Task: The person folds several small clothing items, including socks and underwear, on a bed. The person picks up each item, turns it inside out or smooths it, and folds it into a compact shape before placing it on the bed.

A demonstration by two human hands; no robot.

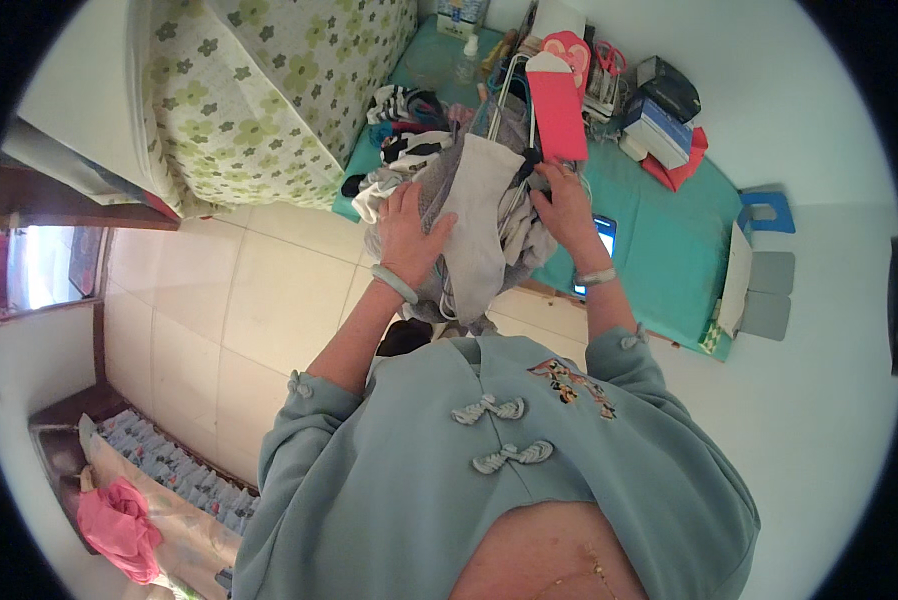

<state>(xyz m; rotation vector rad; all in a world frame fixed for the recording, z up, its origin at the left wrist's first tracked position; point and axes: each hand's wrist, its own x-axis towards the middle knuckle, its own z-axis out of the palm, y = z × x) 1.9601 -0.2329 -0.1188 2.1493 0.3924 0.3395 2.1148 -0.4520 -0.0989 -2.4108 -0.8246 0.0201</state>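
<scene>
A light grey sock-shaped cloth (477, 215) lies lengthwise over a bundle of grey clothes (531, 240) in front of me, at the near edge of the table. My left hand (411, 238) rests on the bundle's left side, fingers stretched and thumb spread toward the light cloth. On the other side, my right hand (566, 208) touches the bundle, thumb apart from its fingers, beside a small dark piece of cloth (530, 160). White hanger wires (509, 95) stick out of the bundle's far end. Its underside is hidden.
Several socks (409, 150) are heaped left of the bundle on the green-covered table (669, 260). A phone (605, 235) lies right of my right hand. Farther back are a red envelope (559, 110), scissors (609, 58) and boxes (659, 130). A floral cloth cover (259, 100) stands at left.
</scene>
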